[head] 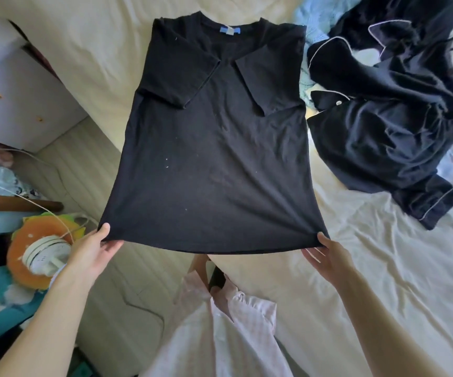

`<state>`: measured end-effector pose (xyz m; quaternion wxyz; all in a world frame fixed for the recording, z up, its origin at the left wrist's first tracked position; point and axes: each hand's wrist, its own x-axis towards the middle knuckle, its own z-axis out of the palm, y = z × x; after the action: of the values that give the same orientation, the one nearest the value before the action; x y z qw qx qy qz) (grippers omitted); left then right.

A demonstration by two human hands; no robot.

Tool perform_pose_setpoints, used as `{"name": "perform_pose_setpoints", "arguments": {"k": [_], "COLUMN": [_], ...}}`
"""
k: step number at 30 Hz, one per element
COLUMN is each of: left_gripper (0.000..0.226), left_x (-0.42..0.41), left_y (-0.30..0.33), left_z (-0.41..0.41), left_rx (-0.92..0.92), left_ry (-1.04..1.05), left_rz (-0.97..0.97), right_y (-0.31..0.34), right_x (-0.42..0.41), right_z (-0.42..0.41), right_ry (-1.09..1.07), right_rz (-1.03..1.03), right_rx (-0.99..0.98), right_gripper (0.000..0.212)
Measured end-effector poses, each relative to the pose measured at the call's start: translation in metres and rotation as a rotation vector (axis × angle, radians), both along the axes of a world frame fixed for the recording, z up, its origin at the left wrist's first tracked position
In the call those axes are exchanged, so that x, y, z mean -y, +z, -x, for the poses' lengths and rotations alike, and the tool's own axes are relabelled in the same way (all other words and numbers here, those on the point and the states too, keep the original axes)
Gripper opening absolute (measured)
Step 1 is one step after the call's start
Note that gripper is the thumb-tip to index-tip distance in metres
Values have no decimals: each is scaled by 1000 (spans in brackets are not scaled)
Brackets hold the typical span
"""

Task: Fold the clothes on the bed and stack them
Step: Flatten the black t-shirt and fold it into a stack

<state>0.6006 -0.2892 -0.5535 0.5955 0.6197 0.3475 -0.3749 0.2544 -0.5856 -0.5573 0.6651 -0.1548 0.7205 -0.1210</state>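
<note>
Black T-shirt point(214, 148), sleeves folded in: our left hand point(94, 250) and right hand point(326, 254) pinch the hem corners; we'd carry hem to collar, evenly, taut.

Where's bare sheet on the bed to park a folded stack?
Free: the sheet right of the right hand, below the dark pajama heap; also the strip left of the black T-shirt, along the bed's edge. Crowded: upper right, with the pajamas over light blue clothes. The left hand hangs off the bed.
</note>
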Motion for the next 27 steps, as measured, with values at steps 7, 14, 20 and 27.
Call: {"name": "perform_pose_setpoints", "arguments": {"k": [7,14,20,27], "left_gripper": [10,10,9,11], "left_x": [52,151,247,349], "left_y": [63,111,114,76], "left_z": [-38,-117,-200,-281], "left_rx": [102,210,222,217], "left_ry": [152,283,297,244], "left_rz": [132,260,345,321], "right_y": [51,102,106,73], "right_x": [42,133,229,325], "right_z": [-47,-138,-228,-312], "right_ry": [-173,-155,-351,-345], "right_rz": [200,410,382,340], "right_rx": [200,224,309,307], "right_gripper": [12,16,3,13]}}
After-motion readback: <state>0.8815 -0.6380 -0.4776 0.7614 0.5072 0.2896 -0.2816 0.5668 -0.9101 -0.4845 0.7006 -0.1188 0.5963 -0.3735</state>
